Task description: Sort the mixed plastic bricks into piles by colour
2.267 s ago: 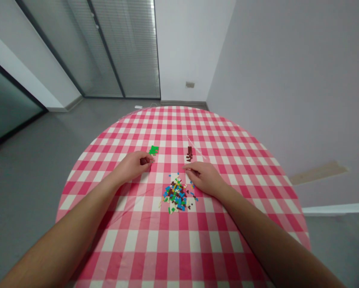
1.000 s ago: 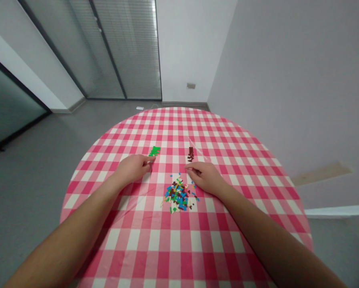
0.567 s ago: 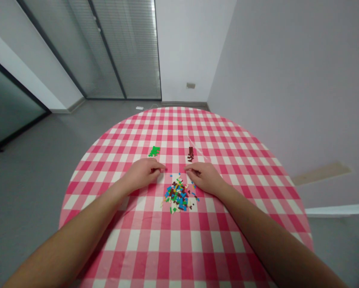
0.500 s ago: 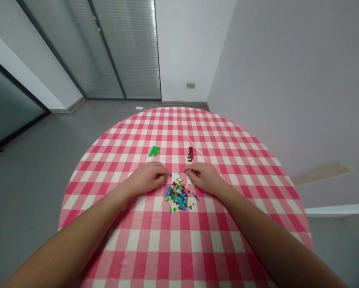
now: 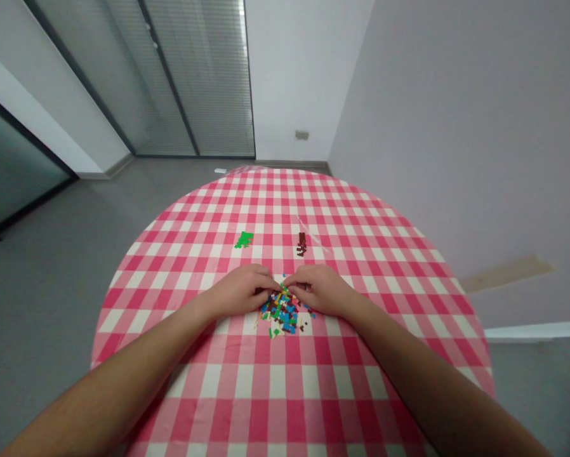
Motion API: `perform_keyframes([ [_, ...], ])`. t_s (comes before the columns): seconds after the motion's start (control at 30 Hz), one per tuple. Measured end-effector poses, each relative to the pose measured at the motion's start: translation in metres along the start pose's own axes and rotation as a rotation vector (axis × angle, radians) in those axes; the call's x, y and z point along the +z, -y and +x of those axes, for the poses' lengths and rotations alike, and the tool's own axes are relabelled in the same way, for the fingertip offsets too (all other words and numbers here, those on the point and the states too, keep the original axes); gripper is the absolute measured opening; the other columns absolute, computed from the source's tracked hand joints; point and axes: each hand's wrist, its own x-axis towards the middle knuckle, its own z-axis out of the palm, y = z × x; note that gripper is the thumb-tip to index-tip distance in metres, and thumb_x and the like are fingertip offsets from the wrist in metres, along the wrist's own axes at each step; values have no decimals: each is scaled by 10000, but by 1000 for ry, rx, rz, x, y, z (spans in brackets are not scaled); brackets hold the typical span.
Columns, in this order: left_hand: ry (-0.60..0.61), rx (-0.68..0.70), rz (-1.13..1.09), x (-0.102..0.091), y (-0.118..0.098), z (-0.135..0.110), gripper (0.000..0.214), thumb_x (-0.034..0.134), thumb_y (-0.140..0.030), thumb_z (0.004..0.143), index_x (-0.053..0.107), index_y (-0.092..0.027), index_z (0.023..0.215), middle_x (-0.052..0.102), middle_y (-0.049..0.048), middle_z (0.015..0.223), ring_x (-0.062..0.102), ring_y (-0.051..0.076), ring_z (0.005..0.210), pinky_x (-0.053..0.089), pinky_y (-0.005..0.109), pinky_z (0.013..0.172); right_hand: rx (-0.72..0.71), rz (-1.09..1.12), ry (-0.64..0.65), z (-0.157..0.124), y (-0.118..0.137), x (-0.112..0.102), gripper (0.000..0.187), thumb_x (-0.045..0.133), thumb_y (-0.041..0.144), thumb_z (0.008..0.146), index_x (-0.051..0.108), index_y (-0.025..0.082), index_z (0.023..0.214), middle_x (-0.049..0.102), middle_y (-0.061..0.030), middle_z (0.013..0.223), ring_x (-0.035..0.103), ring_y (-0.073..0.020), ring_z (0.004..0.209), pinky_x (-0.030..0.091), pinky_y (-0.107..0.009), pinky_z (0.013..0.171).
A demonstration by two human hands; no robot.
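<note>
I log the left hand [image 5: 240, 291] and right hand [image 5: 320, 290] curled over the far edge of a pile of small multicoloured plastic bricks [image 5: 282, 314], mid-way across a round red-and-white gingham tablecloth [image 5: 285, 393]. Their fingertips nearly meet; I cannot tell whether either holds a brick. A cluster of green bricks [image 5: 244, 239] and a cluster of dark brown bricks [image 5: 301, 244] lie beyond, well apart. Work at the pile is in hand; the next move calls for a single brick pinched free.

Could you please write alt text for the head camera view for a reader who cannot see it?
The left hand and right hand touch a heap of small multicoloured plastic bricks on a round pink-and-white gingham tablecloth; a green pile and a dark brown pile lie beyond.
</note>
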Motion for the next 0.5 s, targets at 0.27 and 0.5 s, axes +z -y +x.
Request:
perform_keyframes([
  [0.27, -7, 41, -121, -2, 2, -2, 332, 504, -53, 787, 760, -203, 937, 686, 40, 835, 619, 149, 763, 476, 263, 735, 32, -27, 21, -1, 5, -3, 159, 591, 145, 776, 718, 203, 852, 701, -17, 748, 593, -147, 657, 390, -240, 590],
  [0.5, -37, -17, -188, 0, 5, -2, 337, 497, -39, 766, 745, -205, 923, 712, 33, 870, 641, 150, 808, 493, 269, 766, 20, -36, 17, -1, 4, -1, 239, 578, 163, 802, 737, 226, 969, 742, -24, 865, 635, -154, 718, 428, -249, 642],
])
